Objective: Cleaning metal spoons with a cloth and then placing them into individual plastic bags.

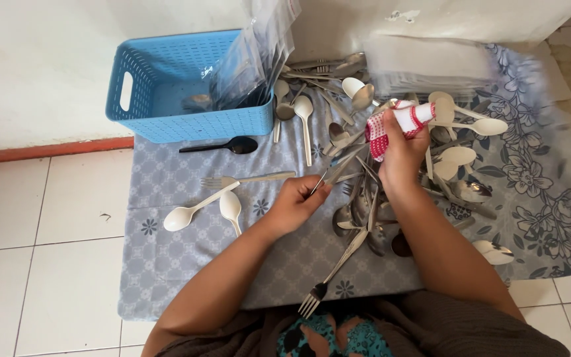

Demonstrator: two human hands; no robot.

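Metal cutlery (358, 198) lay heaped; left hand (295, 201) pinched a utensil handle (328, 173), right hand (401, 149) clutched a checked cloth (398, 122); tugging risked scattering spoons.

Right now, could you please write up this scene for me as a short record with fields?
Setting: patterned cloth spread on a tiled floor
Left hand: fingers pinch a thin metal utensil, its working end hidden in the pile
Right hand: grips a red and white rag
Pile: metal and white plastic spoons and forks between and around the hands
Basket: blue basket at the far left, clear bags leaning in it
Apart: black spoon beside the basket
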